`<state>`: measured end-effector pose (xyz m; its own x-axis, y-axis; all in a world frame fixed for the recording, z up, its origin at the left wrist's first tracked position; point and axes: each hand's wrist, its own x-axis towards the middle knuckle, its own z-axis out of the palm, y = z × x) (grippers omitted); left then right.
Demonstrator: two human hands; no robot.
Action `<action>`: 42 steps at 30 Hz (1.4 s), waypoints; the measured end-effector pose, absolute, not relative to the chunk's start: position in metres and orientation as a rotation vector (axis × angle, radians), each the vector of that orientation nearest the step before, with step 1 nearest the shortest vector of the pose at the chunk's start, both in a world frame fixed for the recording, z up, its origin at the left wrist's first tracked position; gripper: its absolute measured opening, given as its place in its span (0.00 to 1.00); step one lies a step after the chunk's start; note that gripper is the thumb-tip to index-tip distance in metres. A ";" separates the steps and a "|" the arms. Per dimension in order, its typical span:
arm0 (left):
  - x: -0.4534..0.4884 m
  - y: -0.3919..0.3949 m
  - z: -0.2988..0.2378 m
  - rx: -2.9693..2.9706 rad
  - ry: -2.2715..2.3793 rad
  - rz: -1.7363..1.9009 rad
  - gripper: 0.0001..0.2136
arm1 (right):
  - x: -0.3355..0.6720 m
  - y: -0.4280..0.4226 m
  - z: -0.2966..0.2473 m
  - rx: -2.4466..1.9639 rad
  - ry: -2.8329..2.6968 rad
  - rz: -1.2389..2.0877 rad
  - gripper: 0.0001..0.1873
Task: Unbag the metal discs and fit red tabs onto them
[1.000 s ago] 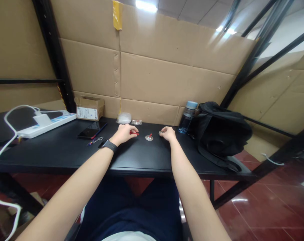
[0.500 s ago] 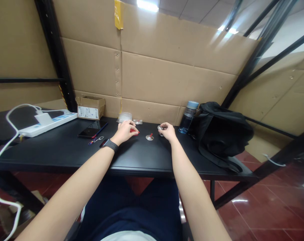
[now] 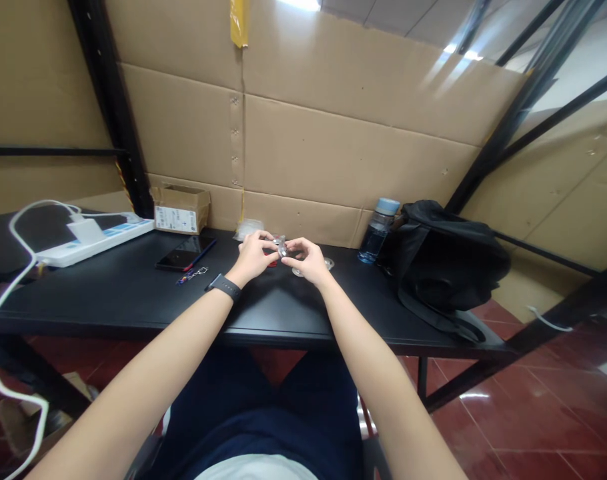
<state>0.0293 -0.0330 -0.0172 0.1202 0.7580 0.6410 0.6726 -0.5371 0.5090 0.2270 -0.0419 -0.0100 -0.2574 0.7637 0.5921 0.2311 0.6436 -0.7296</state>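
My left hand (image 3: 253,255) and my right hand (image 3: 306,259) meet above the black table (image 3: 113,293), fingers pinched together around a small silvery metal piece (image 3: 282,249). A small red part (image 3: 270,262) shows under my left fingers. A small round metal disc (image 3: 328,264) lies on the table just right of my right hand, and part of another piece peeks out beneath that hand. A dark watch sits on my left wrist.
A phone (image 3: 179,253) with a pen and a small keyring (image 3: 192,275) lie to the left. A white power strip (image 3: 98,237) with a cable and a cardboard box (image 3: 180,209) stand further left. A water bottle (image 3: 378,231) and a black bag (image 3: 446,257) stand to the right. Cardboard walls the back.
My right hand lifted a small metal piece from the table and carried it left. Both hands have come together over the middle of the table.
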 end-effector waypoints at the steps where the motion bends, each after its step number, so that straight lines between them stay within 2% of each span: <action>1: 0.030 -0.033 -0.017 2.286 1.453 1.406 0.05 | 0.227 -0.042 -0.010 -0.791 -1.804 0.644 0.18; 8: 0.032 -0.036 -0.016 2.312 1.441 1.414 0.06 | 0.225 -0.047 -0.009 -0.770 -1.782 0.769 0.20; 18: 0.033 -0.042 -0.013 2.383 1.451 1.409 0.06 | 0.223 -0.048 -0.010 -0.754 -1.791 0.765 0.20; 28: 0.035 -0.042 -0.015 2.437 1.519 1.383 0.04 | 0.220 -0.047 -0.012 -0.761 -1.620 0.925 0.28; 33: 0.033 -0.042 -0.015 2.428 1.536 1.360 0.05 | 0.222 -0.045 -0.015 -0.816 -1.563 0.950 0.23; 42: 0.039 -0.045 -0.016 2.491 1.430 1.345 0.04 | 0.223 -0.046 -0.014 -0.866 -1.538 0.964 0.24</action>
<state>0.0392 -0.0445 -0.0163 0.2336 0.6955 0.6795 0.7208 -0.5929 0.3590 0.2233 -0.0461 -0.0141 -0.1620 0.9033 0.3972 0.0362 0.4077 -0.9124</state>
